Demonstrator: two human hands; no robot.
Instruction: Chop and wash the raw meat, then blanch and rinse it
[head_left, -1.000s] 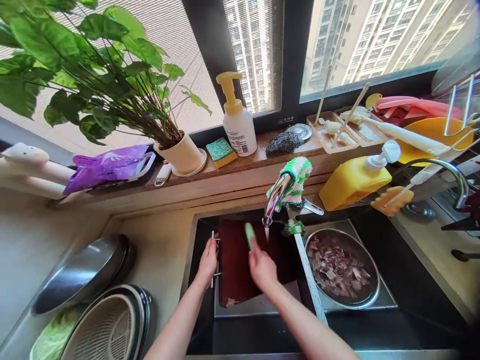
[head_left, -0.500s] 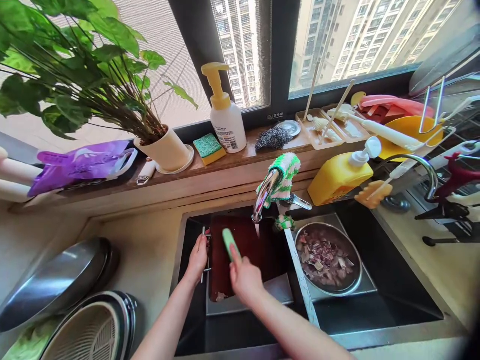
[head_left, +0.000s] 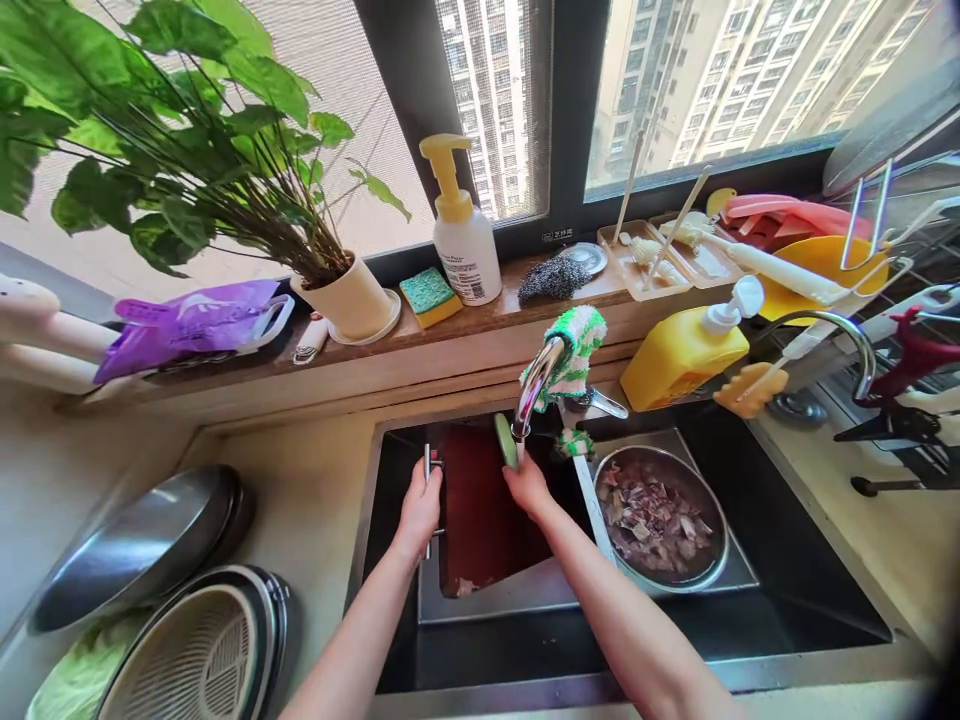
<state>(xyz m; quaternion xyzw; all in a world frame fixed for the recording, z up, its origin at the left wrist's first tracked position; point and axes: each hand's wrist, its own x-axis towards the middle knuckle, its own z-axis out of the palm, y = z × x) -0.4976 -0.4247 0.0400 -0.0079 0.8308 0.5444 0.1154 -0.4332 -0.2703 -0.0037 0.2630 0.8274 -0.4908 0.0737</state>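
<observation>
A dark red-brown cutting board (head_left: 484, 530) with a metal handle (head_left: 428, 462) lies in the left basin of the sink (head_left: 401, 640). My left hand (head_left: 420, 508) is closed round that handle. In my right hand (head_left: 529, 487) is a green oblong scrub brush (head_left: 505, 440), tilted up at the board's far right part; its underside is hidden. Right above this hand is the spout of the faucet (head_left: 535, 380), with a thin stream of water coming down at the fingers. Small pale scraps (head_left: 466, 587) lie at the board's near edge.
In the right basin stands a metal bowl (head_left: 724, 545) of cut meat in cloudy water. A yellow bottle (head_left: 679, 350) and a green-white cloth (head_left: 574, 350) are behind the sink. Metal bowls (head_left: 139, 550) and a colander (head_left: 187, 655) sit at left, a potted plant (head_left: 345, 300) on the sill.
My right hand has moved away from me and to the right with the scrub brush, from mid-board to beneath the spout. My left hand still grips the handle. The view has shifted slightly.
</observation>
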